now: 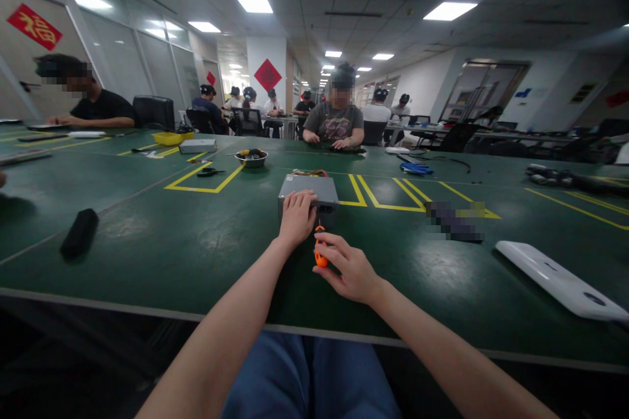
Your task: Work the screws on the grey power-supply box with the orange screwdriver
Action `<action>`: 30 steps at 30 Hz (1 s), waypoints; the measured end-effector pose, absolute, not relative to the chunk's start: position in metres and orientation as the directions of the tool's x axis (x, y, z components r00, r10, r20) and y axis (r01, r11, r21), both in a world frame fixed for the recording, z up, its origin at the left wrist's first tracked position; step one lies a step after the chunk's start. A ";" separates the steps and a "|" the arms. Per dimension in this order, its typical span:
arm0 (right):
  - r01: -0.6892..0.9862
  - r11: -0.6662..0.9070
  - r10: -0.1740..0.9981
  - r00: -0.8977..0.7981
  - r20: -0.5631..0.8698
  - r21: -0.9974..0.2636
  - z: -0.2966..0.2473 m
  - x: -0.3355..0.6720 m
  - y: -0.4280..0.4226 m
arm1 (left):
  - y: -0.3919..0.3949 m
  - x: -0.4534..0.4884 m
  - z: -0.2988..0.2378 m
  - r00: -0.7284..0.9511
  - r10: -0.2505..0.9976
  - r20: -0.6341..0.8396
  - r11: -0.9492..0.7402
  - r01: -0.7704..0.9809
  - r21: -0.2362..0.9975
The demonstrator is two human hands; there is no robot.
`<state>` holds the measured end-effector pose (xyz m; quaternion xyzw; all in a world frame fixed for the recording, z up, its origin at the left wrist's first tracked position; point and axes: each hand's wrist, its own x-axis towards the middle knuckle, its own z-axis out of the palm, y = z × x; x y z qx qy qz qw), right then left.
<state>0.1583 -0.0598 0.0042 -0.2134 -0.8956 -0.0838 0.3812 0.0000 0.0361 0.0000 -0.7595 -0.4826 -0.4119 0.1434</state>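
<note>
A grey metal computer power supply unit (322, 188) stands on the green table in front of me, its coloured wires coming out at the far side. My left hand (296, 217) grips its near left edge, with the fingers laid over the top. Between the thumb and fingers of my right hand (348, 266) is an orange and black screwdriver (321, 255). Its thin shaft points away from me at the near face of the unit, below the socket. Whether the tip touches a screw is too small to tell.
A metal bowl (251, 158) with tools and a pair of black pliers (210, 171) lie beyond, to the left. A black case (79, 234) sits at left, a white device (560, 278) at right. Across the table a person (334, 121) works.
</note>
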 end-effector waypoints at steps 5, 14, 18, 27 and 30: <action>0.383 0.917 0.333 -0.573 0.749 -0.114 0.002 0.158 -0.058 | 0.037 0.000 0.000 0.190 0.627 0.755 -0.483 0.856 0.186; 0.439 0.898 0.310 -0.607 0.732 -0.017 0.002 0.157 -0.058 | 0.037 0.000 0.000 0.194 0.621 0.760 -0.491 0.852 0.184; 0.388 0.915 0.335 -0.579 0.743 -0.109 0.002 0.158 -0.057 | 0.036 0.000 0.000 0.197 0.618 0.761 -0.490 0.853 0.178; 0.446 0.895 0.301 -0.627 0.719 0.014 0.005 0.158 -0.061 | 0.035 0.000 0.001 0.199 0.616 0.762 -0.491 0.853 0.174; 0.414 0.910 0.297 -0.601 0.742 -0.029 0.003 0.157 -0.059 | 0.035 -0.001 0.001 0.200 0.616 0.762 -0.488 0.856 0.171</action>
